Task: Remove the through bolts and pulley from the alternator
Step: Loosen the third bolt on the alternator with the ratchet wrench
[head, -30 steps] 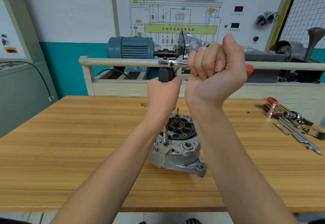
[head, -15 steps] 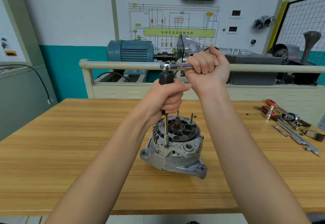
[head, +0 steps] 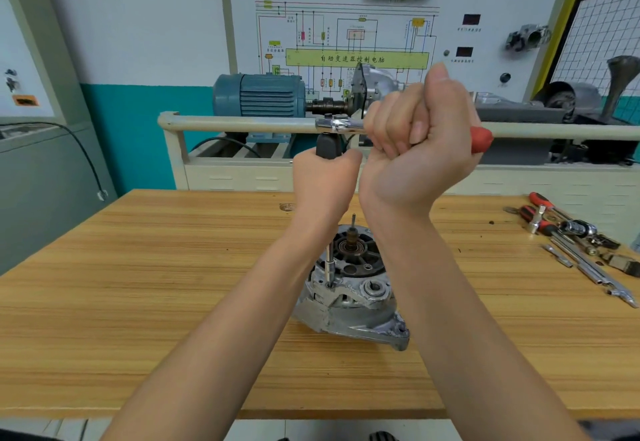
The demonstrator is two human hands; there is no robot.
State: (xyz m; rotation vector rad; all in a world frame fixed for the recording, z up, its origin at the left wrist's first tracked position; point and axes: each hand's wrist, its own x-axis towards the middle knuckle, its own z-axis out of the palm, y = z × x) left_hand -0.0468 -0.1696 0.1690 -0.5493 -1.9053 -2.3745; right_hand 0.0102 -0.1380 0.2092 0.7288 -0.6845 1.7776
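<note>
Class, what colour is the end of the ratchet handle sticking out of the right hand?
Red, on the ratchet handle past the right hand; head view.

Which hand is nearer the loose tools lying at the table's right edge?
Right. The right hand grips the ratchet handle, on the side toward the loose tools; the left hand holds the black grip farther left.

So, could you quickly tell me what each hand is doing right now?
Left hand: gripping the black extension grip.
Right hand: gripping the ratchet handle.

Bare table [head: 138,302] left of alternator [head: 349,302], loose tools [head: 571,243] crowding far right, rail [head: 242,125] behind.
</note>
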